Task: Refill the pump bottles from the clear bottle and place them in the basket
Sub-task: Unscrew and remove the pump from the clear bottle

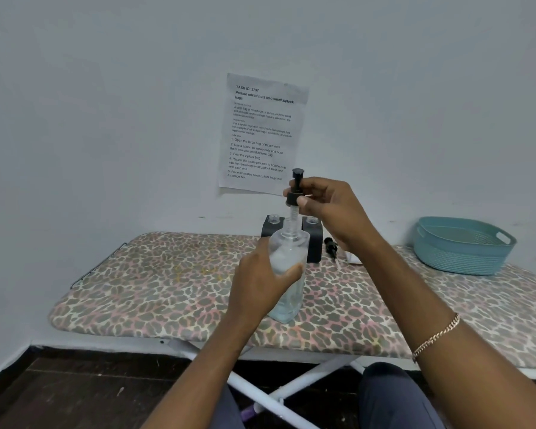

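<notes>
A clear bottle point(287, 258) with a little pale liquid stands on the leopard-print board point(167, 289). My left hand point(260, 280) is wrapped around its body. My right hand point(328, 209) pinches a black pump head point(296, 187) lifted above the bottle's neck, with its clear tube still reaching down into the opening. Behind the clear bottle stand two black pump bottles, one on the left point(271, 227) and one on the right point(313, 239), both with open necks. A teal basket point(461, 246) sits at the far right of the board, with nothing visible in it.
A loose black pump head point(330, 246) lies on the board right of the black bottles, beside something white point(351, 258) partly hidden by my right arm. A printed sheet point(260, 134) hangs on the wall behind. The board's white legs point(291, 394) cross below, over a dark floor.
</notes>
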`<action>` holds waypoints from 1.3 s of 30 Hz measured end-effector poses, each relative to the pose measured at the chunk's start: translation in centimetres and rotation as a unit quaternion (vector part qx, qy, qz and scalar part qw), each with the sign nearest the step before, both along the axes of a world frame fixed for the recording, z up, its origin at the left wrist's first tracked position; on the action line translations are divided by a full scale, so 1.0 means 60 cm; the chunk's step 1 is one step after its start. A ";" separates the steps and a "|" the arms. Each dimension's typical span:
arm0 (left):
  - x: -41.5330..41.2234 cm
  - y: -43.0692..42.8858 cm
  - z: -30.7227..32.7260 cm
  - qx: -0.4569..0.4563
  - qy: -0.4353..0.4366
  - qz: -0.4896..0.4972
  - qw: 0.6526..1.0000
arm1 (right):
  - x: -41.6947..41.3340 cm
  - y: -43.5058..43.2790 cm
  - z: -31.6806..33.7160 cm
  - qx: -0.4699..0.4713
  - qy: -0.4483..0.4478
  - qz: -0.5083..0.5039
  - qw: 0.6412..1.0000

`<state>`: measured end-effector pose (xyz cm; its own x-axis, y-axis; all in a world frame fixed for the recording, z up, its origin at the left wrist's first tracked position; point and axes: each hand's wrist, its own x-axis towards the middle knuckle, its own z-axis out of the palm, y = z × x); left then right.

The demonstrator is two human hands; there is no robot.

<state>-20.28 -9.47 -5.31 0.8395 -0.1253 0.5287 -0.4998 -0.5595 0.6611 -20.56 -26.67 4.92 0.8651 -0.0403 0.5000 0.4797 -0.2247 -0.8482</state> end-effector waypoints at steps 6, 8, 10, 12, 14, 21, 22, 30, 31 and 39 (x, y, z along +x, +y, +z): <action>-0.009 0.004 0.018 -0.035 0.039 -0.038 0.998 | -0.004 0.001 0.059 -0.017 -0.034 0.005 0.999; -0.013 0.006 0.030 -0.055 0.034 -0.046 0.997 | -0.007 0.003 0.083 -0.022 -0.049 0.006 0.999; -0.019 0.008 0.042 -0.070 0.021 -0.053 0.996 | -0.011 0.005 0.109 -0.030 -0.065 0.007 0.997; -0.024 0.011 0.053 -0.089 0.009 -0.058 0.994 | -0.016 0.008 0.130 -0.032 -0.078 0.012 0.996; -0.025 0.013 0.061 -0.102 0.003 -0.059 0.993 | -0.020 0.010 0.149 -0.035 -0.090 0.014 0.995; -0.032 0.031 0.091 -0.142 -0.024 -0.058 0.988 | -0.046 0.030 0.218 -0.046 -0.144 0.027 0.988; -0.033 0.033 0.095 -0.147 -0.026 -0.058 0.987 | -0.049 0.033 0.225 -0.046 -0.149 0.032 0.987; -0.029 0.066 0.127 -0.167 -0.057 -0.037 0.984 | -0.045 0.066 0.243 -0.044 -0.142 0.069 0.986; -0.025 0.074 0.129 -0.173 -0.057 -0.037 0.983 | -0.039 0.073 0.241 -0.043 -0.136 0.075 0.987; -0.002 0.144 0.145 -0.243 0.001 -0.057 0.968 | 0.036 0.142 0.216 -0.011 -0.034 0.136 0.990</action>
<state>-20.42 -0.83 3.40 0.8356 0.0459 0.5475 -0.5390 -0.1242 0.8331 -18.39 -18.17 17.88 0.8074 0.2007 0.5548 0.5801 -0.0985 -0.8086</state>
